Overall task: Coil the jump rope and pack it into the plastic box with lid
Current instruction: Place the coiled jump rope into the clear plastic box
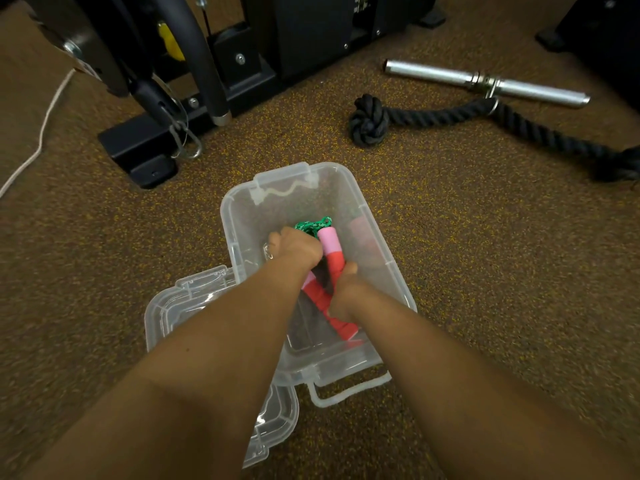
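Brown speckled floor (485,271). Black machine frame (214,84) along the top, yellow tag (170,43) on it, carabiner (188,142) hanging at its base. White cord (41,133) trails across the floor at left. Chrome bar (485,83) lies upper right, black braided rope (433,116) clipped to its middle, knotted end (369,124) left of the bar, well apart from the frame
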A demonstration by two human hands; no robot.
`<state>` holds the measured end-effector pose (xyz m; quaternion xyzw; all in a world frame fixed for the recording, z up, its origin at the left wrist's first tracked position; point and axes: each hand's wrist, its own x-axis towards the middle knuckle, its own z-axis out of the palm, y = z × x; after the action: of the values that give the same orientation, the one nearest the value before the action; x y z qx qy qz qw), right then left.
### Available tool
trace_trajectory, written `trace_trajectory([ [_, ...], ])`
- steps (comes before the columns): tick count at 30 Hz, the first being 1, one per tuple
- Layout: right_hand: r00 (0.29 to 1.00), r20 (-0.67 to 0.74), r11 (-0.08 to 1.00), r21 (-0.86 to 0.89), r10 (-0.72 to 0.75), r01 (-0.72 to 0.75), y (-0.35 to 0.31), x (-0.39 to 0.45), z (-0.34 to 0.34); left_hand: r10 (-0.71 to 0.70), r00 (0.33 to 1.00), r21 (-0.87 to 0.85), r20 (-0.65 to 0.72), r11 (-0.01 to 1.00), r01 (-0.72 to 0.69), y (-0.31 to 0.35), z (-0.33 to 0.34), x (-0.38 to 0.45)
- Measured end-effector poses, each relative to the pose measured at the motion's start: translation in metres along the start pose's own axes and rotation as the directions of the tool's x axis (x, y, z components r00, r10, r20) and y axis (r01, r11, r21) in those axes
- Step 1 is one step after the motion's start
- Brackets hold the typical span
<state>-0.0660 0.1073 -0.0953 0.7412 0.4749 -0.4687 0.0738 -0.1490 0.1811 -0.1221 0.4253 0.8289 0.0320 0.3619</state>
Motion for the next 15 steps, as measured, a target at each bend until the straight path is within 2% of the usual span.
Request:
trace_trajectory([
  [5, 0.99, -0.13, 0.997, -0.062, -0.049, 0.041, -0.006, -0.005, 0.004, 0.036, 0.999, 0.041, 0.03, 0.998, -0.037, 0.002, -0.008, -0.021],
  [8, 0.958, -0.213, 0.975, -0.151, -0.193, 0.163, -0.01, -0.021, -0.004, 0.233, 0.969, 0.01, 0.078, 0.972, -0.235, 0.003, -0.031, -0.04],
  [10, 0.93, -0.238, 0.955, -0.163, -0.281, 0.247, -0.012, -0.038, -0.015, 0.422, 0.901, -0.015, 0.099, 0.906, -0.422, -0.001, -0.054, -0.056],
  [12, 0.892, -0.279, 0.934, -0.112, -0.356, 0.338, -0.013, -0.058, -0.025, 0.601, 0.796, 0.001, 0.07, 0.798, -0.602, -0.014, -0.079, -0.072],
  [15, 0.796, -0.397, 0.88, -0.072, -0.458, 0.47, -0.004, -0.086, -0.031, 0.758, 0.651, 0.041, -0.039, 0.653, -0.757, -0.041, -0.106, -0.091],
])
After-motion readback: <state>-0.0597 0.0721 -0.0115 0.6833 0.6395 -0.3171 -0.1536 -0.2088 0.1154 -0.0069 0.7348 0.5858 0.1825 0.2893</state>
